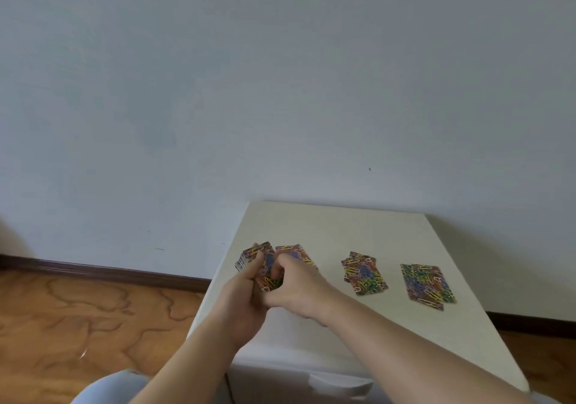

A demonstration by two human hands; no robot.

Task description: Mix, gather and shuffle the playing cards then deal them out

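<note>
My left hand [246, 291] grips a deck of playing cards [254, 255] with multicoloured paper-clip backs, held above the left edge of the white table [336, 226]. My right hand [296, 285] reaches over the deck, its fingers curled and pinching the top card. Three dealt piles lie face down on the table: one [297, 252] partly hidden behind my right hand, a middle pile [364, 274], and a right pile [428, 285].
The small table stands against a pale wall [280, 76]. Wooden floor [78, 310] and a dark skirting board lie to the left, beyond the table's edge. My knee in light cloth [109, 388] shows at the bottom.
</note>
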